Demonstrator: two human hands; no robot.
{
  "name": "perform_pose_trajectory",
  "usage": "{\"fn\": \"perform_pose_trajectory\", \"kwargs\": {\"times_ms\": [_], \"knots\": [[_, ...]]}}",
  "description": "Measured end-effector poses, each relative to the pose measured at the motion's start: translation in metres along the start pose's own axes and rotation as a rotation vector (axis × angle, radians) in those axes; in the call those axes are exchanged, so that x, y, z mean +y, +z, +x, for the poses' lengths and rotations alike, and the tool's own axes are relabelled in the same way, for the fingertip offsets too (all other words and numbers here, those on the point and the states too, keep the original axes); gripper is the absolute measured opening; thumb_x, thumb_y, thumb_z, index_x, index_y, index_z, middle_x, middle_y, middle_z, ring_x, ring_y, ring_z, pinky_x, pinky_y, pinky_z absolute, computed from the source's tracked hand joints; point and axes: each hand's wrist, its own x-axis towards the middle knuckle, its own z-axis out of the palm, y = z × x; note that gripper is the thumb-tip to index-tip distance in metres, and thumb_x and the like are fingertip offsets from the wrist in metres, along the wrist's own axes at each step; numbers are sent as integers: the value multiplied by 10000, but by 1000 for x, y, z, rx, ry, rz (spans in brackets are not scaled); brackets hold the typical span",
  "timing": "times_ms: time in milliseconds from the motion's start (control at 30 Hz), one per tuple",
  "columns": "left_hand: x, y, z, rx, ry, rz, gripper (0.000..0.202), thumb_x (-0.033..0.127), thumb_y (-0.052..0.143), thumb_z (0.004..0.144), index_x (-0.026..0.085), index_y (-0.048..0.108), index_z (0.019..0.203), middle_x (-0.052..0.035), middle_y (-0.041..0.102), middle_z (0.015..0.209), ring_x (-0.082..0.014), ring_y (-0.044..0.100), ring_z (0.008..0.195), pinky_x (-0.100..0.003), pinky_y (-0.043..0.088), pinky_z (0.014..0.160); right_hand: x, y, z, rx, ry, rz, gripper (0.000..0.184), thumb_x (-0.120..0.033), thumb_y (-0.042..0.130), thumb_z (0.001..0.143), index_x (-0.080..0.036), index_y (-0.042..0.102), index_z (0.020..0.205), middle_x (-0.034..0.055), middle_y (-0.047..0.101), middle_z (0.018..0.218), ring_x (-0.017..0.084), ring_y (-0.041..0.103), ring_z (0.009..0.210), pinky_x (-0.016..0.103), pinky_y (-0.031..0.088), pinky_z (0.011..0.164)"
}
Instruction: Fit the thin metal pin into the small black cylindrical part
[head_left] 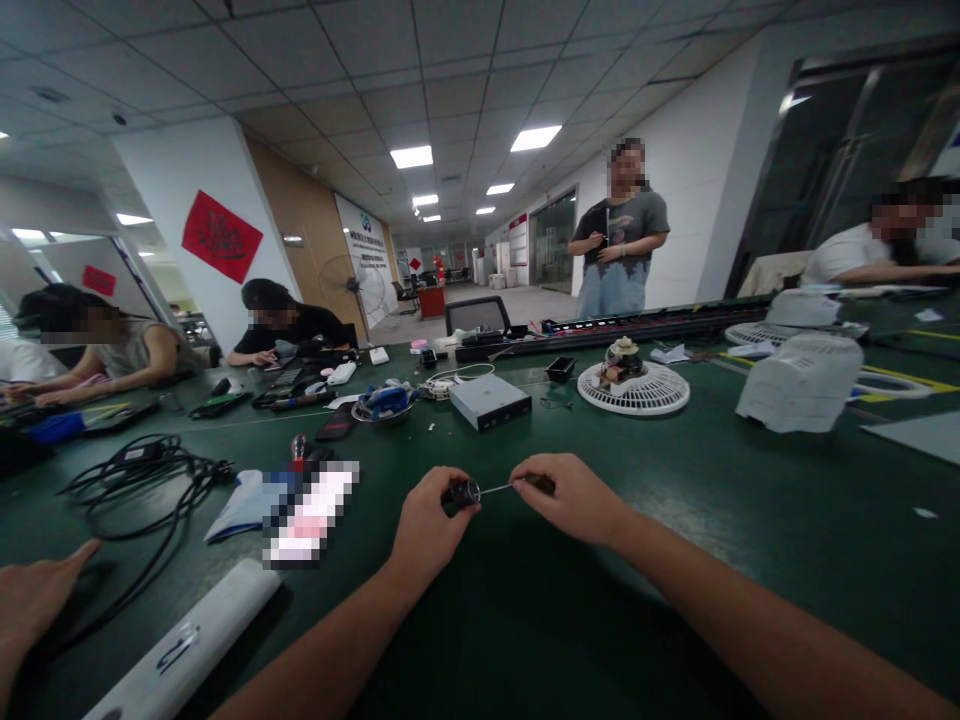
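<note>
The thin metal rod (495, 489) lies level between your hands, over the green work table (675, 590); one end meets a black cylindrical piece (461, 491) with a shiny rim, the other a dark handle (541, 485). Your left hand (433, 522) pinches the black piece, its fingers (444, 488) curled and pressed together around it; your right hand (576, 498) pinches the handle, its fingers (529, 470) also pressed together, though you cannot tell exactly how each fingertip sits. Ahead of your hands stands a grey metal drive box (489, 402); further right lie a round white fan grille (637, 392) and a white plastic fan cover (801, 382). To your left are a tangle of black cable (142, 480) and a blurred packet (311, 512); another person's hand (34, 595) rests near the lower left edge, well apart from yours; beyond the table, a standing person (619, 240) faces you.
</note>
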Motion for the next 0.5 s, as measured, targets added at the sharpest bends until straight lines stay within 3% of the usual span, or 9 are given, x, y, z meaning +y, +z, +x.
{"fn": "perform_pose_trajectory", "kwargs": {"times_ms": [133,267,400,500], "knots": [[2,-1,0,-45,29,5,265,151,734,722,221,641,960,-15,666,971,-197,620,906,-344,499,812,0,0,0,22,53,-7,239,-313,522,866,-206,731,910,47,709,858,179,613,747,291,429,663],[4,-1,-1,-75,33,22,263,157,735,721,228,641,957,-12,662,968,-199,616,894,-349,494,807,-1,-1,0,-50,70,62,250,-323,505,870,-207,727,879,26,706,774,161,607,656,274,417,600],[3,-1,-1,-73,12,52,257,153,721,728,231,645,962,-21,662,984,-205,617,911,-354,488,827,1,0,0,11,157,-67,233,-354,534,856,-210,717,848,47,713,802,192,626,719,291,410,626],[0,-1,-1,-56,-54,72,242,175,716,733,236,645,956,-18,662,981,-208,625,912,-354,488,822,4,3,1,27,277,-147,318,-431,497,886,-198,701,814,71,698,761,206,619,684,305,387,599]]}}
